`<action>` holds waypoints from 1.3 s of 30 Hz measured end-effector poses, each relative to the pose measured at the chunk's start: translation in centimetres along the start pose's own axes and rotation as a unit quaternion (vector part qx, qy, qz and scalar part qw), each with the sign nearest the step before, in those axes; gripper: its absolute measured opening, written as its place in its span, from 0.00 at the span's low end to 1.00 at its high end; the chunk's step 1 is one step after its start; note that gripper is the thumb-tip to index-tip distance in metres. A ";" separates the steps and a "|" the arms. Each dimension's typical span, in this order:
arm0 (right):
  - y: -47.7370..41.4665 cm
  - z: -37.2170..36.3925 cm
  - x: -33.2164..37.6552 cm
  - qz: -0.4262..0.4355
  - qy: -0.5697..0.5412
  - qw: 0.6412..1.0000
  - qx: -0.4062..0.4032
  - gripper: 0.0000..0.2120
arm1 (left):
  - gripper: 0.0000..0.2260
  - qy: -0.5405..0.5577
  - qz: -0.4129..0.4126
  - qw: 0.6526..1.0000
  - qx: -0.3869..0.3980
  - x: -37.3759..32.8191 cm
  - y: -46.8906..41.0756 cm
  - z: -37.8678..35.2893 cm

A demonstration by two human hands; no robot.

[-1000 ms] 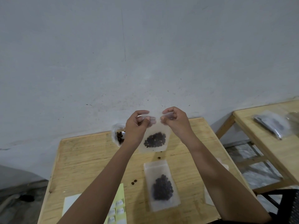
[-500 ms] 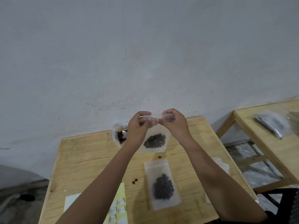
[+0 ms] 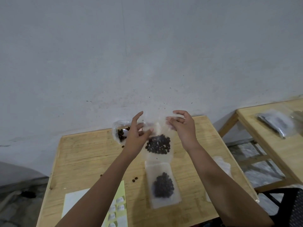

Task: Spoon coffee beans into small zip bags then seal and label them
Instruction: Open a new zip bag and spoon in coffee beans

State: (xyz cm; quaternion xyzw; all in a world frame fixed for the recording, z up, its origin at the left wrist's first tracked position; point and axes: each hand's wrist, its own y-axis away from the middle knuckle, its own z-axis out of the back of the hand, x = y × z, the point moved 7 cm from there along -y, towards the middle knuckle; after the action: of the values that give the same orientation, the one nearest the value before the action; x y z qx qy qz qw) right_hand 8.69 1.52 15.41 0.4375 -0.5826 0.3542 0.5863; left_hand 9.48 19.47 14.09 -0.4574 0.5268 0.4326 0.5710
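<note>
As the hands [image 3: 136, 136] [image 3: 183, 126] flank it, the zip bag [image 3: 157, 155] hangs upright.

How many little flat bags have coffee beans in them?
2: a raised bag over the table, a flat bag lying just nearer. Side-table packets are too blurry to tell.

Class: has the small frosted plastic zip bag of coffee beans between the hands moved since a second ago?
Yes. The frosted zip bag dropped: its lower edge now meets the flat filled bag lying on the wooden table, closing an earlier gap.
</note>
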 end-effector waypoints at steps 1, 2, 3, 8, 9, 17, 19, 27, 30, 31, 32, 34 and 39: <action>0.0 0.3 -0.3 -0.001 0.001 1.000 -0.008 0.14 | 0.25 0.001 0.005 1.000 0.006 0.3 0.4 -0.3; 0.0 0.5 -0.7 -0.004 0.002 1.000 -0.011 0.15 | 0.24 0.008 0.013 1.000 0.006 0.7 0.6 -0.5; 0.0 0.7 -1.2 -0.010 0.008 1.000 -0.010 0.16 | 0.23 0.021 0.021 1.000 -0.002 0.9 0.8 -0.8; 1.1 1.1 -5.3 -0.044 0.146 0.987 0.043 0.20 | 0.19 0.054 0.102 0.989 -0.088 4.5 1.3 -0.3; 1.5 1.2 -6.3 -0.047 0.183 0.980 0.059 0.20 | 0.19 0.034 0.112 0.989 -0.092 5.6 1.6 -0.2; 4.6 3.6 -13.7 -0.156 0.303 0.924 0.172 0.24 | 0.26 -0.127 0.195 0.972 -0.032 12.3 6.8 -1.6; 5.3 3.9 -14.9 -0.170 0.319 0.910 0.202 0.27 | 0.27 -0.168 0.199 0.965 -0.022 13.3 7.9 -1.9; 7.1 3.9 -17.6 -0.104 0.436 0.853 0.269 0.34 | 0.29 -0.278 0.194 0.941 0.010 15.4 10.0 -2.9; 7.3 4.0 -17.9 -0.091 0.450 0.846 0.272 0.33 | 0.29 -0.313 0.201 0.928 0.015 15.7 10.2 -3.2; 7.3 4.0 -18.0 -0.088 0.461 0.840 0.272 0.33 | 0.29 -0.322 0.203 0.924 0.016 15.8 10.3 -3.2; 7.3 4.0 -17.9 -0.084 0.472 0.833 0.274 0.33 | 0.29 -0.331 0.207 0.921 0.017 15.8 10.3 -3.2; 7.3 4.1 -17.9 -0.081 0.490 0.823 0.276 0.32 | 0.29 -0.350 0.203 0.915 0.014 15.4 10.1 -3.2; 6.2 6.5 -16.1 -0.078 0.459 0.862 0.200 0.21 | 0.24 -0.366 0.114 0.923 -0.018 12.7 8.1 -5.1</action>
State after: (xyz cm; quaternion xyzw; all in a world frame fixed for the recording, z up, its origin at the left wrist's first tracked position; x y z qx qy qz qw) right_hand -0.60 -0.73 -0.33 0.3776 -0.1280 0.5768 0.7130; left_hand 1.45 16.35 0.78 -0.2140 0.3218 0.6416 0.6626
